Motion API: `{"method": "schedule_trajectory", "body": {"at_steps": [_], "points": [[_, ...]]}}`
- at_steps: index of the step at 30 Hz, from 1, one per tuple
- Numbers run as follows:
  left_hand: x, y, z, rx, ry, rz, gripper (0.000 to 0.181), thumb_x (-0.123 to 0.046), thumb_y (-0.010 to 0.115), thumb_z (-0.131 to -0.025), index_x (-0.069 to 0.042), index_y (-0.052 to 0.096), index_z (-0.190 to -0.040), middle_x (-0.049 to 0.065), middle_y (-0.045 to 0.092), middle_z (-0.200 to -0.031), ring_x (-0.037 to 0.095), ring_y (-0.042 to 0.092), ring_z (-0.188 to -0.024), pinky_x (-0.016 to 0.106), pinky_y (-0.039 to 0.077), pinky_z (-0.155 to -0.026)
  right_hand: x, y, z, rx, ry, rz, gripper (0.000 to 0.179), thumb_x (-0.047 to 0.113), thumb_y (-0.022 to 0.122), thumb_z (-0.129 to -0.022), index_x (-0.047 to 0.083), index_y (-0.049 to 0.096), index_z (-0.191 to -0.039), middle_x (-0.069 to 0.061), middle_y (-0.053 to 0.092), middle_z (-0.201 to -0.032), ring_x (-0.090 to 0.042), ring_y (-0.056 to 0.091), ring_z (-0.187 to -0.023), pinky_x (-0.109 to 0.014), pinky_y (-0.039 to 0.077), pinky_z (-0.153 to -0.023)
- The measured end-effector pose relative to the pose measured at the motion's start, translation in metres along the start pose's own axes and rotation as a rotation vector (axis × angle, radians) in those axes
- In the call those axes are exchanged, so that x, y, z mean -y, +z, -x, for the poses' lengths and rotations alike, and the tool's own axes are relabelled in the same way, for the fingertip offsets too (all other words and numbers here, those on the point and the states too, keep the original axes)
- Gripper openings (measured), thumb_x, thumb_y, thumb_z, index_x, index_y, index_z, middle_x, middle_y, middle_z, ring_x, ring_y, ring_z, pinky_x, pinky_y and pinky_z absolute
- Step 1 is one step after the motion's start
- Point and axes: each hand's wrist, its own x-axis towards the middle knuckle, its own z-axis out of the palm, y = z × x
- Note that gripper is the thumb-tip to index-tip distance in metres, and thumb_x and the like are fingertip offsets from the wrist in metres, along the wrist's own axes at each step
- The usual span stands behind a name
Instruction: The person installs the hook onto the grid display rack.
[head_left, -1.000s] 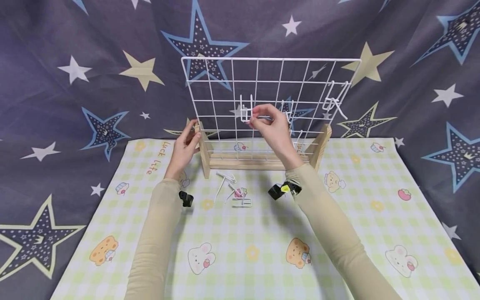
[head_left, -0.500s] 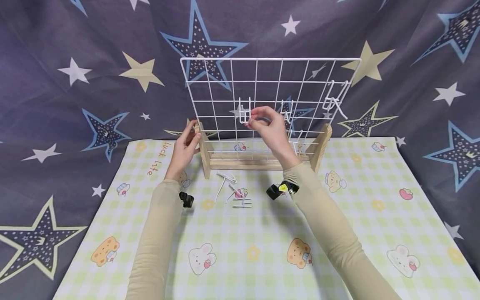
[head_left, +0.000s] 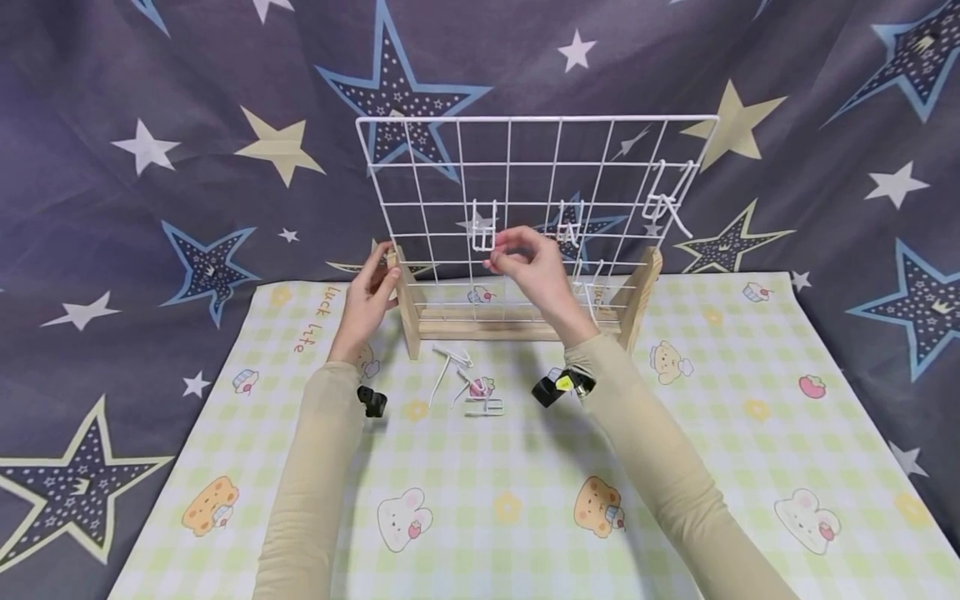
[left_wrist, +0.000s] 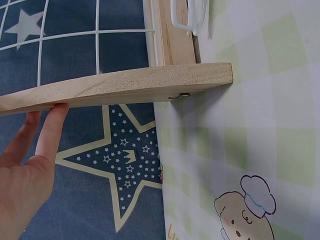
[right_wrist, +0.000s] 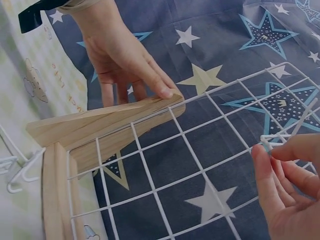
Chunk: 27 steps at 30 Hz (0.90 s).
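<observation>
My right hand (head_left: 534,271) pinches a white wire hook (head_left: 483,237) low on its frame, in front of the white wire grid (head_left: 508,119). The hook's two upper prongs overlap a horizontal grid wire in the head view. In the right wrist view, thumb and fingertips meet at the hook's end (right_wrist: 275,137). My left hand (head_left: 365,296) holds the upper end of the left wooden side board (head_left: 407,312) of the grid's stand. Its thumb lies along the board's edge, and its fingers reach the outer face, as the left wrist view shows.
Several white hooks (head_left: 486,407) lie on the checked tablecloth (head_left: 465,467) in front of the stand. More hooks hang on the grid's right part, one pair near the upper right corner (head_left: 667,200). A star-patterned curtain (head_left: 225,67) stands behind.
My right hand and the hook have moved slightly down along the grid, with the fingertips now lower on the hook. My left hand keeps its hold on the side board.
</observation>
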Motion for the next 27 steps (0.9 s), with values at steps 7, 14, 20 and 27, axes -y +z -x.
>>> {"method": "schedule_trajectory", "body": {"at_steps": [7, 14, 20, 27], "points": [[0.000, 0.000, 0.001, 0.004, -0.007, 0.002, 0.052, -0.011, 0.047, -0.103, -0.006, 0.031, -0.152, 0.029, 0.044, -0.139, 0.041, 0.048, -0.123, 0.051, 0.052, -0.090, -0.012, -0.003, 0.009, 0.016, 0.029, 0.041, 0.024, -0.015, 0.060, -0.085, -0.016, 0.058, -0.109, -0.014, 0.062, -0.090, -0.015, 0.067, -0.074, -0.031, 0.059, -0.080], [0.002, 0.000, -0.001, 0.004, 0.001, 0.015, 0.051, -0.011, 0.047, -0.103, -0.005, 0.030, -0.151, 0.030, 0.045, -0.138, 0.042, 0.048, -0.122, 0.048, 0.053, -0.090, -0.024, -0.006, 0.015, 0.029, 0.043, 0.091, 0.023, -0.012, 0.062, -0.085, -0.013, 0.060, -0.108, -0.017, 0.063, -0.093, -0.029, 0.068, -0.080, -0.031, 0.059, -0.079], [0.003, -0.001, -0.001, 0.003, -0.004, 0.019, 0.051, -0.011, 0.047, -0.103, -0.007, 0.032, -0.151, 0.029, 0.045, -0.138, 0.041, 0.048, -0.123, 0.049, 0.052, -0.091, -0.030, -0.006, 0.018, 0.045, 0.038, 0.107, 0.021, -0.012, 0.062, -0.085, -0.014, 0.060, -0.106, -0.018, 0.063, -0.092, -0.016, 0.067, -0.070, -0.030, 0.060, -0.075], [0.003, -0.001, -0.001, 0.004, -0.011, 0.033, 0.052, -0.011, 0.047, -0.103, -0.006, 0.030, -0.152, 0.029, 0.045, -0.138, 0.042, 0.047, -0.123, 0.051, 0.052, -0.091, -0.035, -0.008, 0.023, 0.050, 0.079, 0.125, 0.022, -0.011, 0.062, -0.085, -0.013, 0.061, -0.107, -0.016, 0.063, -0.092, -0.013, 0.066, -0.069, -0.030, 0.060, -0.076]]}}
